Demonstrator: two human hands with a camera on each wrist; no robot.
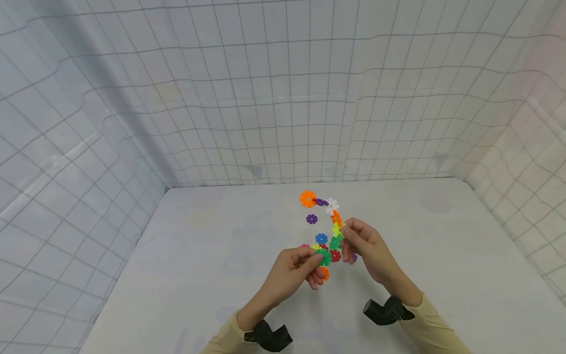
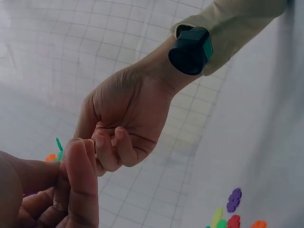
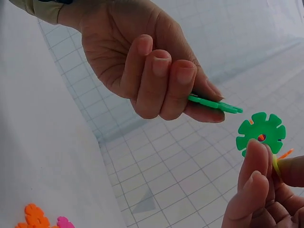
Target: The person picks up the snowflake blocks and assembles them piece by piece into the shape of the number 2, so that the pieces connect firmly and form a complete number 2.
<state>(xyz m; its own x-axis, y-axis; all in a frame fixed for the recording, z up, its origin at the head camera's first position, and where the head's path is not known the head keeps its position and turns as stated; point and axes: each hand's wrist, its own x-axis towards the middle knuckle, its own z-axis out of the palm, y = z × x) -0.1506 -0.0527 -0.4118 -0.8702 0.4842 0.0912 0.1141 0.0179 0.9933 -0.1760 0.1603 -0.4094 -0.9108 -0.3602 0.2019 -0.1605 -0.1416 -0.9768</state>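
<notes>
In the head view my left hand [image 1: 292, 270] pinches a green notched disc [image 1: 324, 257] between thumb and fingers. The right wrist view shows this green disc [image 3: 209, 103] edge-on. My right hand [image 1: 369, 248] pinches a yellow disc [image 1: 336, 229] in a curved chain of interlocking flower-shaped discs. Below the yellow one, a second green disc [image 3: 261, 130] forms the chain's near end, facing the left hand's disc across a small gap. From the yellow disc the chain runs away through an orange disc [image 1: 336, 217], a white disc [image 1: 332, 205] and a purple disc [image 1: 321, 202] to a large orange disc [image 1: 307, 199].
Several loose discs lie on the white table [image 1: 199, 275] under and around the hands, among them a blue disc [image 1: 321, 239], a red disc [image 1: 335, 255] and a purple disc [image 1: 311, 219]. A white gridded curtain [image 1: 300, 98] rises behind and at both sides.
</notes>
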